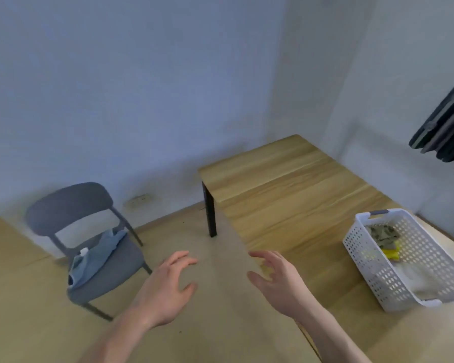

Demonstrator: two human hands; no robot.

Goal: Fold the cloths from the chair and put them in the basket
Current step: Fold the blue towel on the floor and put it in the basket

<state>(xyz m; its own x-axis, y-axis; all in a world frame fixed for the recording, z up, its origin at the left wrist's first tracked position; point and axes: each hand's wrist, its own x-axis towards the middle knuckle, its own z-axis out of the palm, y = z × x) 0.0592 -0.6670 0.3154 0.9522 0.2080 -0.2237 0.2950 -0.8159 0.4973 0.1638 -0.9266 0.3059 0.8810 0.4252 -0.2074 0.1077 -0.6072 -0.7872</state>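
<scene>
The fingers of the left hand [165,289] are spread wide and slightly curled, holding nothing, palm turned down over the floor [220,323]. The right hand [278,281] is likewise empty, its fingers loosely parted and bent, thumb apart from the rest, just at the near left edge of the table [286,195]. Both bare forearms reach in from the near side.

To the left, well apart from the hands, stands a grey chair [71,203] with a blue cloth [97,255] lying crumpled along its seat (a small white tag shows on it). On the right, a white perforated basket [372,273] sits on the wooden table; inside it lie an olive cloth [383,233] at the far end, a yellow cloth [389,254] beside it and a white cloth [417,281] nearer. Dark clothes [448,132] hang at the far right.
</scene>
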